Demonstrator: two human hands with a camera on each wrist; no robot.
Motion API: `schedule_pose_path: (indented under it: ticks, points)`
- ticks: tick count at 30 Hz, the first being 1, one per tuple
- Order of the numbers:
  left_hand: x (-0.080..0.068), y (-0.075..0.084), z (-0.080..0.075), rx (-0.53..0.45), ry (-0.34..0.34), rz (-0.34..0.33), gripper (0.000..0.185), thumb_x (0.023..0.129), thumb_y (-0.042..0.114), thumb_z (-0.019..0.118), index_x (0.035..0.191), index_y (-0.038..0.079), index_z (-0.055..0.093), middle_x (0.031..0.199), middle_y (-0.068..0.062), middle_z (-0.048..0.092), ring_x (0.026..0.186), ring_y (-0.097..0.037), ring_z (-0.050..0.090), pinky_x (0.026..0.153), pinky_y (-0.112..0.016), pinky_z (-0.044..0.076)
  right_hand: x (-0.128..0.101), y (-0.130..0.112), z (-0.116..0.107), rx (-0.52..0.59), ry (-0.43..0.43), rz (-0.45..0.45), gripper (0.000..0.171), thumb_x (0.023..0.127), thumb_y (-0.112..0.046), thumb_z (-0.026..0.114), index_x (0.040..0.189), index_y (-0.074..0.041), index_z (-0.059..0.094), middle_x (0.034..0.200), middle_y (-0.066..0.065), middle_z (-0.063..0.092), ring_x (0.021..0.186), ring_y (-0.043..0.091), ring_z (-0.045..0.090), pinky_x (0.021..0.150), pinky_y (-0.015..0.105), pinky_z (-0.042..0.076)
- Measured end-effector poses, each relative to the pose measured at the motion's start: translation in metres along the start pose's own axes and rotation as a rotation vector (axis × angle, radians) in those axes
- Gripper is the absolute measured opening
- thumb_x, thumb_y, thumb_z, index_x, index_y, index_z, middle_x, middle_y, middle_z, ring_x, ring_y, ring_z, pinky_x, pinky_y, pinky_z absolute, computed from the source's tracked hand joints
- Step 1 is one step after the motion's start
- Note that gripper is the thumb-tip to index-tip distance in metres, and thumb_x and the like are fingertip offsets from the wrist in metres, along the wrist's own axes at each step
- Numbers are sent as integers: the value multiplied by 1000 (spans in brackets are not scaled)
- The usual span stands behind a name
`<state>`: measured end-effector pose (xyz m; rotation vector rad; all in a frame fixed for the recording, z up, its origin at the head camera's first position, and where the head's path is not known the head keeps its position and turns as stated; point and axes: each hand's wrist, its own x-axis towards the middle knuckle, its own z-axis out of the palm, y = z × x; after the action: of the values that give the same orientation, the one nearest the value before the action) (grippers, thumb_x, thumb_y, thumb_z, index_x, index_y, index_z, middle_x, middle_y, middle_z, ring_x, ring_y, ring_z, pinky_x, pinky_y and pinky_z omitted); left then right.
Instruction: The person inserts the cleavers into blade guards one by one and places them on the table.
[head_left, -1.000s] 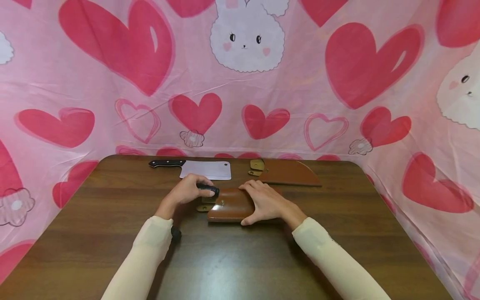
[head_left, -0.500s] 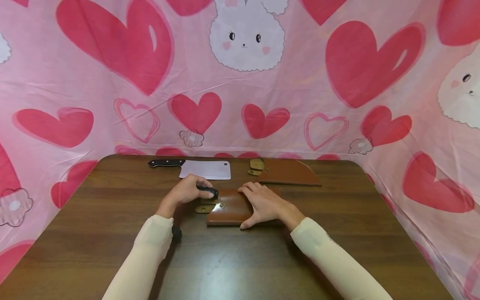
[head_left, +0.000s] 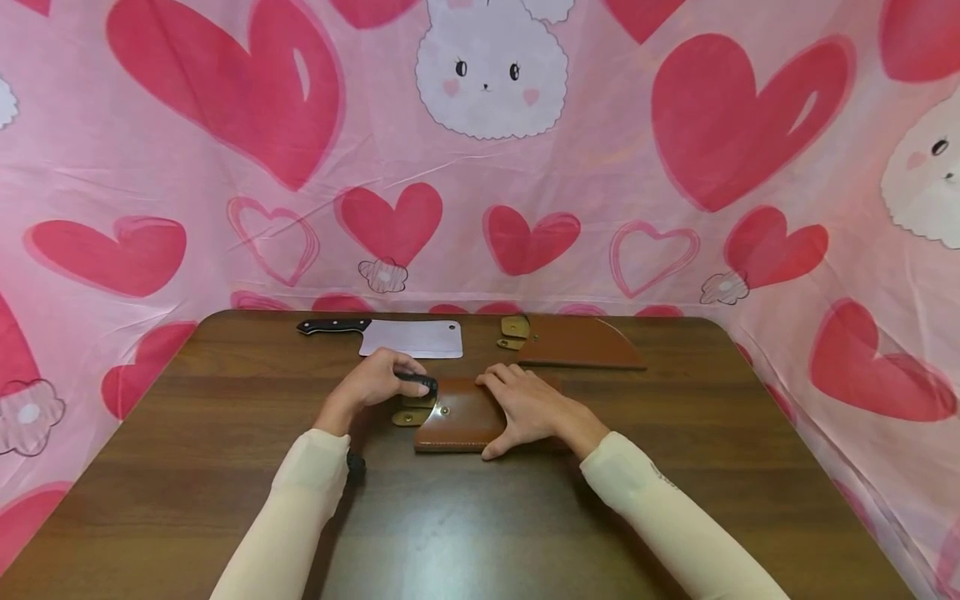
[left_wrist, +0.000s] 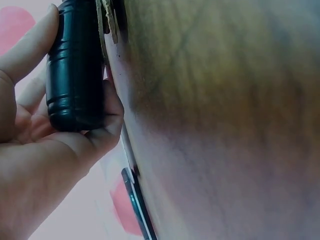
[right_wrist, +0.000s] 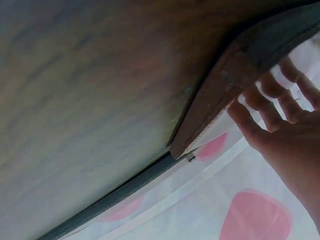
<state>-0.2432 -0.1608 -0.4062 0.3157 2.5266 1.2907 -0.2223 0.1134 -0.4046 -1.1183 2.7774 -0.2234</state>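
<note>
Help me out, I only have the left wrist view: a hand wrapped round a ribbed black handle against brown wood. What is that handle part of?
Observer: In the head view the ribbed black handle sticks out of a brown leather sheath lying on the dark wooden table.
Operator: Where is the other hand?
Observer: The right hand lies flat on that sheath.
Operator: Anything behind them?
Observer: A bare steel cleaver with a black handle and a second brown leather sheath.

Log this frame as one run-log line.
left hand: grips black handle | right hand: rests flat on brown sheath | cleaver: untouched
</note>
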Motion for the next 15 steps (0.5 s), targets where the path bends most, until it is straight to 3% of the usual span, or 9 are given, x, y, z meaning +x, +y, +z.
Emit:
schedule_pose_path:
  ticks: [6,15]
  points:
    - [2,-1,0,2,-1,-24,26,74,20,79,97,9,71,91,-6,72,85,-15,60,80,-28,44,0,-1,0,-1,-7,4,109,55,-76,69,140,-17,36,138,0,38,121,20,40,104,43,34]
    - [-1,4,0,23,-2,-1,25,75,18,78,97,8,71,91,-6,72,83,-15,60,79,-28,44,-1,0,2,-9,1,8,109,55,-76,69,140,-18,36,138,0,37,121,20,40,104,45,34]
